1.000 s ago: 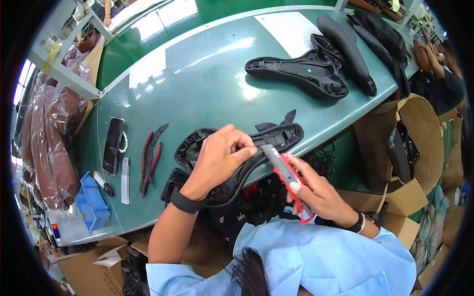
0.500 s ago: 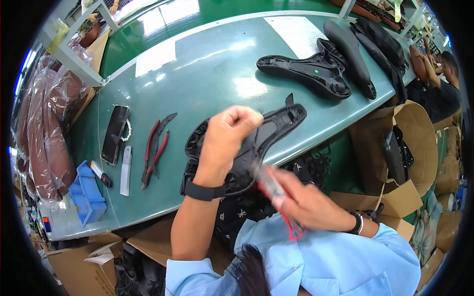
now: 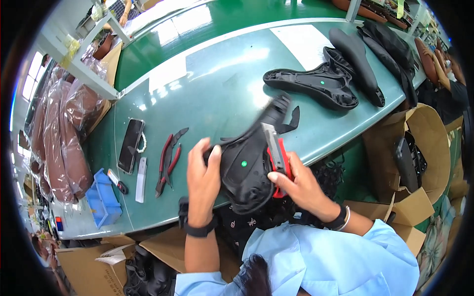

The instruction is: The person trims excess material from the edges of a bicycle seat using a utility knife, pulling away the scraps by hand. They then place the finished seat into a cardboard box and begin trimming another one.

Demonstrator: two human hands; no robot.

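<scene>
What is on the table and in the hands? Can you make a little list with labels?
left hand: grips the edge of a black bike saddle, underside up
right hand: holds a red-handled utility knife against the saddle
table: green, long
left of hands: red-handled pliers, a phone, a blue bin
far side: more black saddles

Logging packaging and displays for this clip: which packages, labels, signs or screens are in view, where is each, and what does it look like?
Phone: flat on the green table, left of the red-handled pliers; dark rectangular screen.
Open cardboard box: right of the table, brown, black parts inside.
Cardboard boxes: below the table's near edge, brown, flaps open.
Clear plastic bags: far left, around brown saddle-shaped items.
Green round sticker: on the black saddle base in both hands.
</scene>
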